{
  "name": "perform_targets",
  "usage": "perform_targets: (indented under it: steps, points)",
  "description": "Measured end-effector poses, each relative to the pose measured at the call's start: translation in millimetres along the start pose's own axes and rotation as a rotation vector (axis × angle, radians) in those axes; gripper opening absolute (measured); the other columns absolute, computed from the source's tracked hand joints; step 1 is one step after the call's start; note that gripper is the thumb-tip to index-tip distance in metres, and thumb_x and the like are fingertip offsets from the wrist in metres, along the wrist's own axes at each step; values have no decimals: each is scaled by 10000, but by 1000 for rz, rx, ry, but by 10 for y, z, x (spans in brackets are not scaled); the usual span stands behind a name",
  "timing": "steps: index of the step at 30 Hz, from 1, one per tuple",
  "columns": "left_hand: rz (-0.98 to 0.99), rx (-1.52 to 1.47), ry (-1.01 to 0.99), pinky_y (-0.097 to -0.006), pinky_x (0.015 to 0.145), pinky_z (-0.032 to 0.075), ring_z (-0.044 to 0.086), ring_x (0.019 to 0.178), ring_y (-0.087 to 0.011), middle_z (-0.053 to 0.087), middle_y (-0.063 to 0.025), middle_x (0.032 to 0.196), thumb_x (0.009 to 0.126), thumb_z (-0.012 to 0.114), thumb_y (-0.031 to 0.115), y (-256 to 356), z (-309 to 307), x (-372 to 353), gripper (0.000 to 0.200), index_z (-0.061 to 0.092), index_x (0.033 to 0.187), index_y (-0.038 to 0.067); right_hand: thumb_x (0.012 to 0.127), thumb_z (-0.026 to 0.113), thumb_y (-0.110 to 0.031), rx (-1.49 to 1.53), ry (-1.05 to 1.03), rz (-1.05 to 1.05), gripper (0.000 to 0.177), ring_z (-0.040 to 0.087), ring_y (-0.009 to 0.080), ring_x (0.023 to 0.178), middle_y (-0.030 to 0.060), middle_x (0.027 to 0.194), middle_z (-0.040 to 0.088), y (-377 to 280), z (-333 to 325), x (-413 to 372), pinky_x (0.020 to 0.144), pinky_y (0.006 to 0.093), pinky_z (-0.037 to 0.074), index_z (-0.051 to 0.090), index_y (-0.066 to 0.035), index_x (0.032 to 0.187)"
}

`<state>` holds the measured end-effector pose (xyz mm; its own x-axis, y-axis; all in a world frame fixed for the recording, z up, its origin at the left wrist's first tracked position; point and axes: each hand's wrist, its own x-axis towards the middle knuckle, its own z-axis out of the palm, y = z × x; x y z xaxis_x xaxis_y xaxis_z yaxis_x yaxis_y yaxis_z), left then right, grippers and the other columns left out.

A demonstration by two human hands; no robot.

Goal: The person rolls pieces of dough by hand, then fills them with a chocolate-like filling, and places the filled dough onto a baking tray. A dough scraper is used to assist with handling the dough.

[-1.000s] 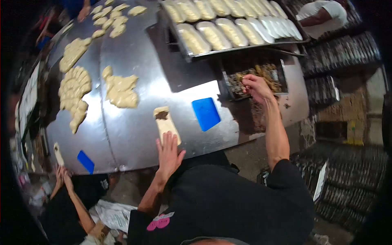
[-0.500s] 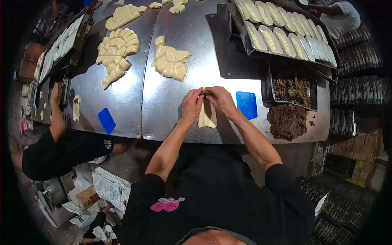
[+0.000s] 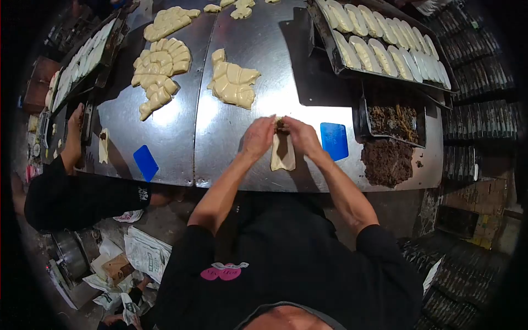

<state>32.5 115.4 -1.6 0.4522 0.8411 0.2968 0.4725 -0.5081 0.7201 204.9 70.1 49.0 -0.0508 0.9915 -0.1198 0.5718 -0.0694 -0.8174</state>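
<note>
A flat, pale dough strip [image 3: 282,160] lies lengthwise in front of me, with brown filling [image 3: 281,126] at its far end. My left hand [image 3: 258,137] grips that end from the left, fingers curled in at the filling. From the other side my right hand [image 3: 302,137] closes on the same end, its fingertips close to the left ones. The fingers partly cover the filling. To the right of my right hand lies a blue scraper [image 3: 334,141]. Beyond my hands rests a cluster of dough pieces [image 3: 234,82].
At the right, brown filling [image 3: 388,163] is heaped before a metal filling tray [image 3: 395,141]. A raised tray [image 3: 379,76] of shaped dough stands behind it. On the left are more dough pieces [image 3: 162,60], another blue scraper [image 3: 146,163] and a co-worker's arm [image 3: 71,146].
My hands have drawn slightly apart at the strip's far end, showing a little more filling. The co-worker's hand at the left has shifted slightly. The whole view has moved a little.
</note>
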Motion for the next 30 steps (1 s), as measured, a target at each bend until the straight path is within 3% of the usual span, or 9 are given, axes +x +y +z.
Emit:
perform_targets:
  steps: [2,5,10,12,14,17,21,24,30]
  points:
    - [-9,28,11,-416,808,483,582,959,-324,609,-137,1073,881,556,87,-34,-62,131,262,610,1129,20,808,586,0,-94,205,-186,408,542,372,1160,234,1228,574,355,-11,180,950,392,454,578,-36,1214]
    - [222,255,-106,-413,835,463,577,971,-329,615,-167,1016,861,596,101,-103,-39,254,226,633,1079,54,772,632,-26,-68,43,-172,418,571,379,1098,221,1134,619,315,-51,274,914,426,458,597,-47,1188]
    - [15,94,-198,-451,818,468,599,927,-310,635,-106,1000,823,612,82,-65,-17,259,228,635,1049,79,762,645,-92,-234,-106,-72,335,591,353,867,195,883,619,273,-40,327,789,429,473,598,-31,1088]
    - [-69,68,-125,-459,851,467,607,939,-303,642,-94,1009,807,622,77,90,0,62,249,633,1055,76,769,627,-105,-244,34,-139,344,587,343,885,188,939,617,304,141,100,798,429,475,590,-29,1103]
    - [338,193,189,-468,948,442,619,959,-298,643,-111,1034,787,615,55,286,9,-244,300,605,1087,52,787,592,-109,-389,326,-350,331,581,340,933,173,1021,604,301,368,-230,802,428,480,595,-25,1107]
    - [320,371,30,-499,1050,361,635,999,-276,665,-115,1056,794,567,4,305,139,-699,337,586,1130,15,812,541,-95,-721,459,-489,265,583,335,948,172,1068,592,276,621,-639,790,419,494,610,-18,1056]
    - [80,68,-166,-535,1097,276,507,1231,-288,581,-171,1230,760,509,-57,269,-58,-525,514,514,1269,17,805,564,-78,-474,140,-4,196,607,310,882,157,1043,603,135,371,-473,722,406,505,641,-22,975]
    - [200,238,-73,-539,1116,232,422,1308,-297,507,-191,1323,770,504,-45,357,-48,-477,511,502,1279,0,802,575,-75,-447,461,-321,321,578,346,1031,183,1145,580,91,440,-462,870,429,467,607,-23,1117]
    - [269,279,-144,-553,1128,182,453,1276,-317,552,-191,1260,789,533,-7,341,30,-940,434,529,1223,-14,797,578,-63,-699,371,-341,425,510,333,1186,186,1248,539,200,762,-903,965,420,407,561,27,1212]
